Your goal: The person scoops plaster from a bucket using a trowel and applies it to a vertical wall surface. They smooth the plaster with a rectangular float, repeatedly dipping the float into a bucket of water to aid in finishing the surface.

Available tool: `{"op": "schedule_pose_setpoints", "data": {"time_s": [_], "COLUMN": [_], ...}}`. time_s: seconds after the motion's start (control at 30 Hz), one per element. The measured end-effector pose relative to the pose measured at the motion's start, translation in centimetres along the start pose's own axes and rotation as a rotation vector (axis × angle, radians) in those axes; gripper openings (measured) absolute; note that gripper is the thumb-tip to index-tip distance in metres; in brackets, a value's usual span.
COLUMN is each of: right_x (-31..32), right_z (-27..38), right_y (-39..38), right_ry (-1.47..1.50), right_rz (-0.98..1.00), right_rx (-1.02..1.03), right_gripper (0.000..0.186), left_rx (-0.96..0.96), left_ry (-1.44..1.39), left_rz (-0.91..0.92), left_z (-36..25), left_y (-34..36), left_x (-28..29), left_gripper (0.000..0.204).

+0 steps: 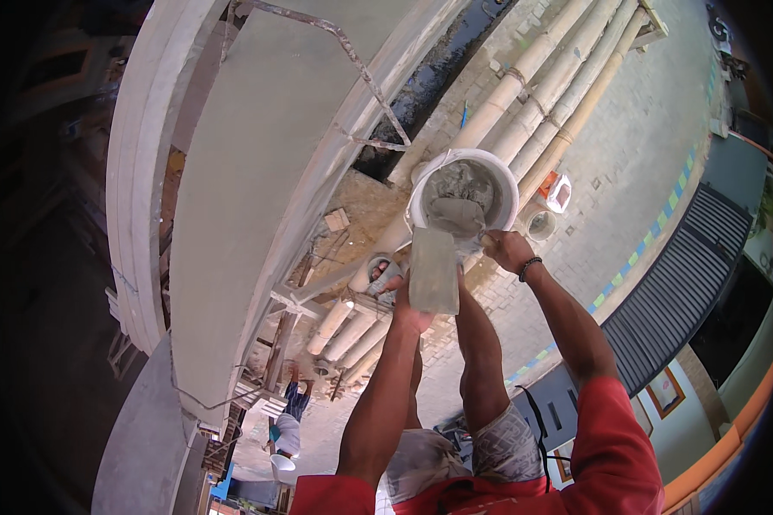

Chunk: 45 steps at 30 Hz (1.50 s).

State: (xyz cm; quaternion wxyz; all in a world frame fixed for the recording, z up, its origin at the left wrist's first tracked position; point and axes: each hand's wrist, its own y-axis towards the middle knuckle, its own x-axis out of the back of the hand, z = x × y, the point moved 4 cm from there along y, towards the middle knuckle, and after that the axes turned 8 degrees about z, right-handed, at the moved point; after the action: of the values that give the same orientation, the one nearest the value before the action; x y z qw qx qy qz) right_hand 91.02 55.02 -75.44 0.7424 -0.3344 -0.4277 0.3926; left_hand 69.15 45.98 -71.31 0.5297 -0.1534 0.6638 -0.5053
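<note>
My left hand (410,311) grips a flat rectangular plastering board (434,268) from beneath, held just below a white bucket (508,194) of wet grey mortar (462,178). My right hand (507,251) is closed on the handle of a trowel (457,215), whose blade is at the near part of the bucket's opening with mortar on it. The bucket stands on bamboo poles (548,94). My bare legs (483,352) show beneath my arms, with one foot (385,276) on the poles.
A plastered concrete ledge (249,146) with bent metal bars (352,64) runs along the left, beside a dark drain (416,99). Small containers (541,225) sit right of the bucket. A paved lane (644,146) lies below. Another person (288,429) is down at the bottom left.
</note>
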Motion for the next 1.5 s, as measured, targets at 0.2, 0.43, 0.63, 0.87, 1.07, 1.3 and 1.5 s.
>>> {"op": "schedule_pose_setpoints", "data": {"time_s": [0.2,0.43,0.63,0.87,1.07,1.3,1.5], "right_x": [0.5,-4.4,-6.2,-5.3,-4.8,0.6,1.9], "right_z": [0.5,10.3,13.8,14.1,12.9,13.5,13.0], "right_y": [0.8,3.3,10.4,7.3,3.8,0.0,-6.6], "right_ry": [-0.302,-0.097,-0.412,0.008,0.693,0.06,0.407], "right_rz": [-0.183,-0.282,-0.084,-0.225,-0.269,-0.266,0.039], "right_rx": [-0.087,0.312,0.106,0.194,0.072,0.109,0.038], "right_gripper": [0.033,0.048,0.036,0.027,0.032,0.038,0.038], "left_rx": [-0.033,-0.106,-0.134,-0.157,-0.186,-0.179,-0.248], "left_ry": [-0.081,-0.139,-0.138,-0.198,-0.226,-0.161,-0.05], "left_rz": [0.028,0.031,0.125,0.065,0.023,0.195,0.086], "left_z": [-0.3,0.4,0.0,1.4,0.9,1.0,0.4], "left_y": [-1.5,-5.6,-10.0,-14.8,-18.2,-19.7,-22.4], "left_x": [2.8,5.0,3.0,9.2,5.9,1.5,-3.1], "left_gripper": [0.037,0.041,0.044,0.04,0.041,0.043,0.033]}}
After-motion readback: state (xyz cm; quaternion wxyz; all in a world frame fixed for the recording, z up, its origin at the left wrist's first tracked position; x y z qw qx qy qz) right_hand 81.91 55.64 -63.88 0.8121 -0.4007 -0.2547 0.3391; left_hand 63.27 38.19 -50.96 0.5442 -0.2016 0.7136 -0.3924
